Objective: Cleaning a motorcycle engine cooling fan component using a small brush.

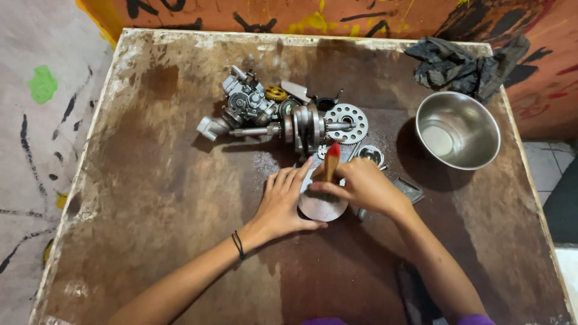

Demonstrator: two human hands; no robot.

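A worn brown table (150,198) fills most of the frame, its pale edges chipped. Behind it, along the top, runs an orange wall (373,15) with black and yellow paint marks.

At the right of the table stands a steel bowl (475,150), upright, with a dark rag (463,63) crumpled just beyond it in the upper right corner.

In the upper middle lies a cluster of engine parts (283,114): a carburettor (244,99) on the left with a grey elbow pipe (211,127) at its lower left, a crankshaft (307,126) in the centre, a toothed sprocket (347,123) to its right, and a small brass gear (276,93) above.

Just below the cluster, both hands meet at the centre of the frame. The left hand (286,201) lies flat, fingers spread and pressing on the left edge of a round metal disc (322,206) that rests on the table. The right hand (361,186) is clenched around a brush (331,164) with a wooden handle and red tip, held upright over the disc; whether the bristles touch the disc cannot be told, as the fingers hide them.

A small bearing (370,154) sits just above the right hand, and a flat grey plate (409,189) lies to its right. A black band (238,245) circles the left wrist.
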